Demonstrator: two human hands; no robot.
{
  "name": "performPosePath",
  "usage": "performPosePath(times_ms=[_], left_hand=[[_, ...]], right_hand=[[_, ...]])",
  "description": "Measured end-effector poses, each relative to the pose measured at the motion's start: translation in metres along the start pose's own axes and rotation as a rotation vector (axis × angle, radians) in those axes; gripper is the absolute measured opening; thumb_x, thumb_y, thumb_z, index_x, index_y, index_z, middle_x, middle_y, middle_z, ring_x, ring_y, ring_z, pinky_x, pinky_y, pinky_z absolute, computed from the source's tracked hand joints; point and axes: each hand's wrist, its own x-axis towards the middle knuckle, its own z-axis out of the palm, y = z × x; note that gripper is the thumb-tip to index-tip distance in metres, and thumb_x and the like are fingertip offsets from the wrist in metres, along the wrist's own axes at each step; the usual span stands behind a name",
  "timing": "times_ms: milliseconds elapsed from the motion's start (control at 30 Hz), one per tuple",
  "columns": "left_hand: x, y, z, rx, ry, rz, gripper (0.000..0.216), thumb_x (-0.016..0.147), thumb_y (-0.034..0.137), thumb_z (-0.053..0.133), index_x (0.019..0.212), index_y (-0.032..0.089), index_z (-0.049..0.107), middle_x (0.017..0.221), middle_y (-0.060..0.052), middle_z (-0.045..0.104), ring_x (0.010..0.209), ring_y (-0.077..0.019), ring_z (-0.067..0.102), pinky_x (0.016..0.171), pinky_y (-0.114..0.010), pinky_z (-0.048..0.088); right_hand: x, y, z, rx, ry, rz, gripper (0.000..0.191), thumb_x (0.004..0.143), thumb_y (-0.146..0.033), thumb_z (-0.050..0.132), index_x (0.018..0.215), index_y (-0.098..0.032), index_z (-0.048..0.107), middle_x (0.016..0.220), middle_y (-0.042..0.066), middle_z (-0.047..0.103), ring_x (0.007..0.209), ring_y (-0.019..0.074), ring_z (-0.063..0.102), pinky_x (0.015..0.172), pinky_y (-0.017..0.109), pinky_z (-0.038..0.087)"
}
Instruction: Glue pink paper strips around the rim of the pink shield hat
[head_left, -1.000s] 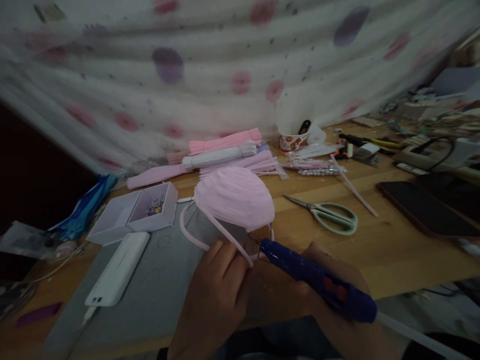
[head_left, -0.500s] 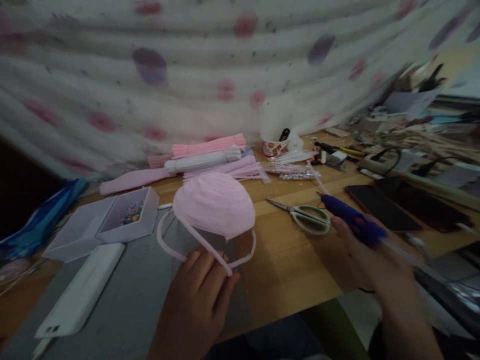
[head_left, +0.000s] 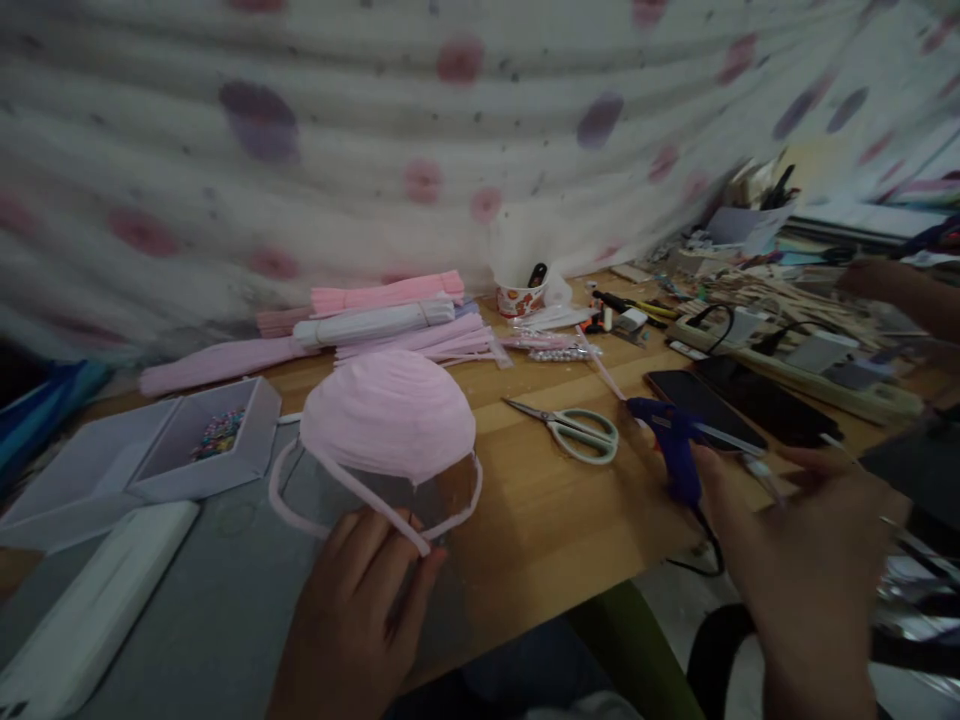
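Note:
My left hand [head_left: 367, 590] is closed, its thumb and fingers pinching the crossing ends of pink pipe cleaners at the bottom of a rounded pink pipe-cleaner piece [head_left: 390, 415]. Loops of pipe cleaner curve out on both sides of the piece. At the right, my right hand [head_left: 802, 550] is open, fingers apart, beside a blue glue gun [head_left: 675, 440] on the table's front edge. The thumb is close to the gun; whether it touches cannot be made out. A clear glue stick sticks out of the gun's back. Scissors [head_left: 577, 432] lie between the two hands.
A divided white box [head_left: 202, 440] with colourful beads and a white power bank [head_left: 97, 610] are at left. Pipe-cleaner bundles [head_left: 382, 320] and a paper cup [head_left: 521, 297] stand behind. Phones [head_left: 765, 400] and a power strip [head_left: 787, 370] lie right. Another person's hand [head_left: 892, 290] shows far right.
The glue gun, held in my right hand before, now rests on the table with that hand opened away from it. My view has turned right; the left hand keeps its grip.

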Motion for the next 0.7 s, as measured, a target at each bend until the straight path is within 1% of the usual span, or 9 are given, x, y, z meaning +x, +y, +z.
performPosePath(times_ms=[67, 100, 167, 200, 267, 367, 433, 567, 700], left_hand=[[0.000, 0.001, 0.002, -0.002, 0.001, 0.006, 0.010, 0.092, 0.010, 0.057, 0.087, 0.018, 0.059, 0.087, -0.004, 0.060, 0.088, -0.0189, 0.053, 0.081, -0.031, 0.043], [0.000, 0.002, 0.003, 0.003, 0.003, 0.010, 0.009, 0.092, 0.010, 0.057, 0.087, 0.018, 0.059, 0.088, -0.004, 0.060, 0.089, -0.0192, 0.053, 0.082, -0.032, 0.042], [-0.001, 0.004, 0.006, 0.015, 0.003, 0.016, 0.009, 0.093, 0.011, 0.056, 0.087, 0.018, 0.059, 0.088, -0.005, 0.059, 0.089, -0.0196, 0.052, 0.082, -0.032, 0.041], [-0.002, 0.004, 0.007, 0.018, 0.001, 0.017, 0.010, 0.093, 0.011, 0.055, 0.087, 0.018, 0.059, 0.088, -0.005, 0.058, 0.089, -0.0196, 0.051, 0.081, -0.032, 0.041], [-0.007, 0.005, 0.009, 0.020, -0.008, 0.012, 0.012, 0.093, 0.009, 0.053, 0.088, 0.018, 0.059, 0.090, -0.005, 0.057, 0.087, -0.0196, 0.051, 0.078, -0.032, 0.042], [-0.016, 0.004, 0.013, 0.057, -0.040, 0.002, 0.013, 0.091, 0.008, 0.052, 0.094, 0.017, 0.060, 0.096, -0.007, 0.058, 0.087, -0.0204, 0.051, 0.075, -0.032, 0.044], [-0.021, 0.003, 0.017, 0.100, -0.029, -0.019, 0.013, 0.091, 0.009, 0.053, 0.098, 0.017, 0.061, 0.098, -0.009, 0.059, 0.087, -0.0217, 0.052, 0.073, -0.034, 0.046], [-0.024, 0.002, 0.021, 0.110, -0.036, -0.052, 0.011, 0.091, 0.014, 0.056, 0.100, 0.018, 0.061, 0.094, -0.008, 0.061, 0.086, -0.0223, 0.054, 0.071, -0.034, 0.049], [-0.020, 0.004, 0.018, 0.045, -0.071, -0.051, 0.017, 0.089, 0.007, 0.052, 0.098, 0.019, 0.060, 0.095, -0.006, 0.062, 0.087, -0.0212, 0.055, 0.075, -0.035, 0.051]], right_hand=[[-0.022, -0.022, -0.015, 0.149, 0.034, -0.015, 0.035, 0.085, -0.053, 0.063, 0.097, -0.021, 0.055, 0.091, 0.010, 0.053, 0.084, 0.0292, 0.053, 0.074, 0.045, 0.043], [-0.034, -0.036, -0.018, 0.289, -0.027, -0.109, 0.025, 0.088, -0.046, 0.062, 0.094, -0.023, 0.055, 0.084, 0.005, 0.052, 0.076, 0.0239, 0.052, 0.071, 0.040, 0.043], [-0.057, -0.064, -0.017, 0.553, -0.281, -0.321, 0.006, 0.092, -0.030, 0.057, 0.092, -0.025, 0.056, 0.082, 0.002, 0.057, 0.075, 0.0191, 0.055, 0.068, 0.034, 0.046], [-0.067, -0.077, -0.014, 0.671, -0.421, -0.420, 0.004, 0.092, -0.028, 0.057, 0.094, -0.025, 0.058, 0.084, 0.002, 0.060, 0.075, 0.0178, 0.058, 0.067, 0.031, 0.047], [-0.081, -0.101, -0.004, 0.803, -0.674, -0.415, 0.012, 0.093, -0.028, 0.056, 0.102, -0.023, 0.063, 0.097, 0.005, 0.065, 0.088, 0.0192, 0.062, 0.075, 0.032, 0.051], [-0.088, -0.123, 0.007, 0.874, -0.889, -0.365, 0.018, 0.093, -0.032, 0.058, 0.102, -0.021, 0.068, 0.103, 0.007, 0.066, 0.097, 0.0205, 0.063, 0.083, 0.034, 0.050], [-0.088, -0.129, 0.011, 0.905, -0.947, -0.330, 0.017, 0.092, -0.032, 0.059, 0.098, -0.021, 0.071, 0.101, 0.006, 0.067, 0.095, 0.0196, 0.064, 0.083, 0.033, 0.049], [-0.087, -0.126, 0.015, 0.885, -0.991, -0.275, 0.018, 0.093, -0.033, 0.058, 0.091, -0.021, 0.071, 0.089, 0.004, 0.069, 0.082, 0.0182, 0.065, 0.073, 0.031, 0.048], [-0.088, -0.115, 0.017, 0.896, -0.997, -0.339, 0.018, 0.096, -0.031, 0.052, 0.092, -0.021, 0.067, 0.087, 0.003, 0.069, 0.082, 0.0178, 0.064, 0.073, 0.030, 0.048]])
